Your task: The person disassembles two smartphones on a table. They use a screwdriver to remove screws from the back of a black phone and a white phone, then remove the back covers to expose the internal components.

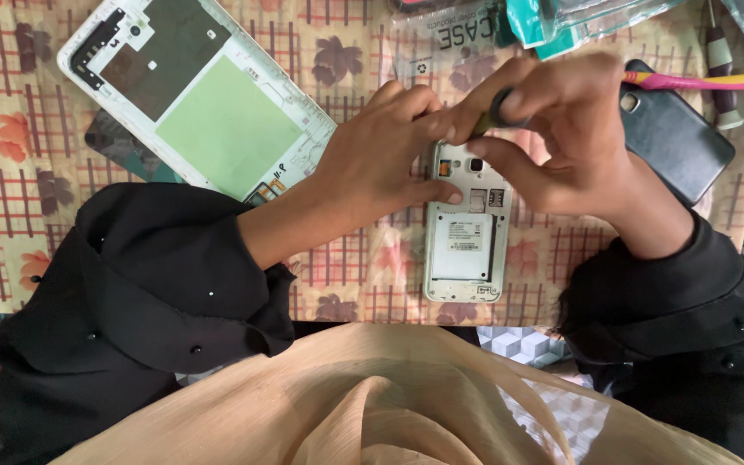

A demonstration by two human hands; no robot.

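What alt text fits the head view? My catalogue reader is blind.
Two hands in black sleeves work on a small white phone with its back cover off: the left hand steadies it while the right hand presses a screwdriver near its top. A larger opened white device lies on the patterned tablecloth.

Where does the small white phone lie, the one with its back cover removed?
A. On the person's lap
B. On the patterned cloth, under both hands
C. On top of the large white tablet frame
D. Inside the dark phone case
B: the small white phone lies on the patterned cloth, with the left hand steadying it and the right hand holding a tool above its top end.
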